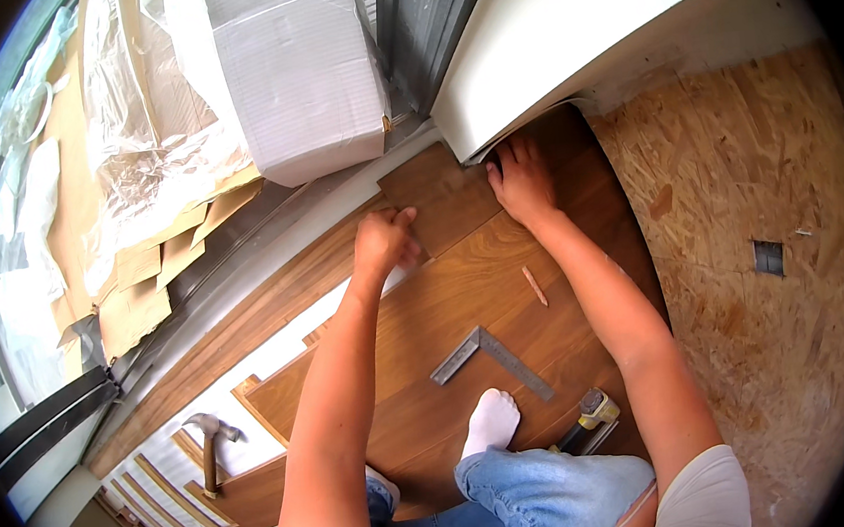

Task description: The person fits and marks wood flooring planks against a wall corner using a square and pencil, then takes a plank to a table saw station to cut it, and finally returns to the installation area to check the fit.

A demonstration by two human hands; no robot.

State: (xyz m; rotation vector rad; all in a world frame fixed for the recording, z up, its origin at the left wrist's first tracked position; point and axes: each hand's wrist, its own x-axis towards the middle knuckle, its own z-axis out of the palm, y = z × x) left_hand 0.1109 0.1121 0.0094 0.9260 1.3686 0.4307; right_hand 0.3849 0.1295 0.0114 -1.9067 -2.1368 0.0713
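Note:
A short brown floor plank [448, 193] lies between my hands, against the grey sill and the white wall corner. My left hand [387, 243] is closed at the plank's left end, with thumb and forefinger at its edge; the lower fingers are a little blurred. Close to the wall corner, my right hand [525, 182] rests with fingers stretched out and thumb apart, and its fingertips are partly in shadow under the wall's edge. A pencil [535, 286] lies on the laid planks [474, 289] beside my right forearm. Nearer to me is a metal try square [490, 353].
A claw hammer [211, 448] lies at the left near stepped plank ends and white underlay [241, 380]. A tape measure [596, 409] sits by my knee. Beyond the sill stand a white cardboard box [300, 78] and flattened cardboard [140, 313]. Bare chipboard [741, 356] spreads at the right.

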